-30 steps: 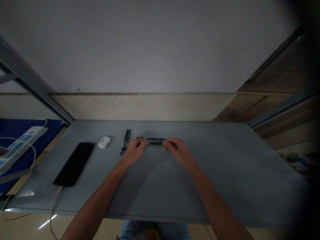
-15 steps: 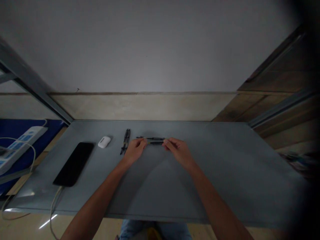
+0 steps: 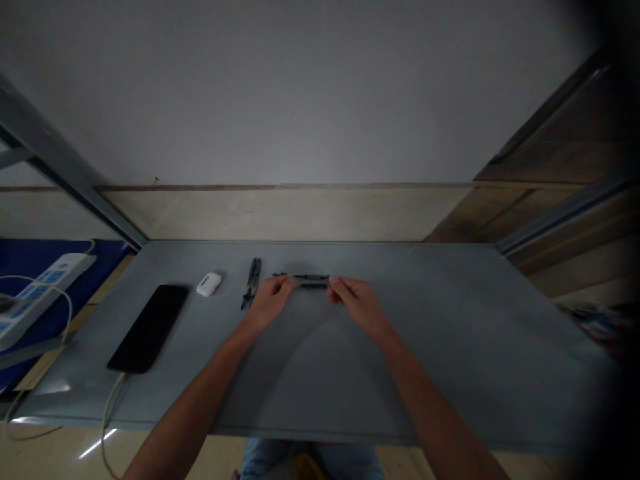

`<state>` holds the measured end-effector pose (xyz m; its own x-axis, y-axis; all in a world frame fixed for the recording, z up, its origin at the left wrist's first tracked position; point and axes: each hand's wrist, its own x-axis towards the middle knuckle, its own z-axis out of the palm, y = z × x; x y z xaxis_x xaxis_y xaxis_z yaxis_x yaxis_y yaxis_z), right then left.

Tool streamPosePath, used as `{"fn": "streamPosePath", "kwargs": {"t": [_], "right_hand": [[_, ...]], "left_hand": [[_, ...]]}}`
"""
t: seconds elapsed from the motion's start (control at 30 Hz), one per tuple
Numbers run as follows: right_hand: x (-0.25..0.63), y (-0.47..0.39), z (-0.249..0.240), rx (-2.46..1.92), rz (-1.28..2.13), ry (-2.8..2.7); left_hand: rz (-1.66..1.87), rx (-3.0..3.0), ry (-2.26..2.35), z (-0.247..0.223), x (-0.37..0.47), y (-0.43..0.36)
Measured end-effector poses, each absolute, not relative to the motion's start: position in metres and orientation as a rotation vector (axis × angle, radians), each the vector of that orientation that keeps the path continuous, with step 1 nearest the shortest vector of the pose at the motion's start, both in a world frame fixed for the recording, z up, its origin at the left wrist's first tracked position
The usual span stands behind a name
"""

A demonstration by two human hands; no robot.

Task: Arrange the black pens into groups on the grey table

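Note:
A slim black pen [image 3: 313, 286] spans the gap between my two hands, level and crosswise. My left hand [image 3: 270, 300] pinches its left end, and my right hand [image 3: 357, 303] pinches the right end. Just behind it another dark pen [image 3: 306, 277] lies nearly parallel on the grey table [image 3: 310, 360]. To the left of my left hand, a pair of dark pens [image 3: 251, 280] lies close together, pointing away from me. The fingers hide both ends of the held pen.
A white earbud case [image 3: 209, 284] sits left of the pens. Nearer the left edge lies a black phone [image 3: 149, 328] with a cable [image 3: 106, 407] hanging off the front. Beyond that edge is a white power strip [image 3: 45, 293]. A wall [image 3: 300, 213] runs along the back.
Both hands stay nearly in place with the pen between them. My right fingertips have shifted very slightly; the other things lie as before.

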<state>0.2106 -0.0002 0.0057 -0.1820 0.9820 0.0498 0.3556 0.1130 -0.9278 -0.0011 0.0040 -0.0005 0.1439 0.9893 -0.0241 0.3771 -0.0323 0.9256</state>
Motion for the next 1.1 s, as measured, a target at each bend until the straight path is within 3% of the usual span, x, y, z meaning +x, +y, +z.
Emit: {"fn": "streamPosePath", "kwargs": {"t": [1.1], "right_hand": [[0.2114, 0.0007, 0.0042, -1.269, 1.087, -1.630]], "left_hand": [[0.925, 1.388, 1.323, -0.0058, 0.0005, 0.0034]]}}
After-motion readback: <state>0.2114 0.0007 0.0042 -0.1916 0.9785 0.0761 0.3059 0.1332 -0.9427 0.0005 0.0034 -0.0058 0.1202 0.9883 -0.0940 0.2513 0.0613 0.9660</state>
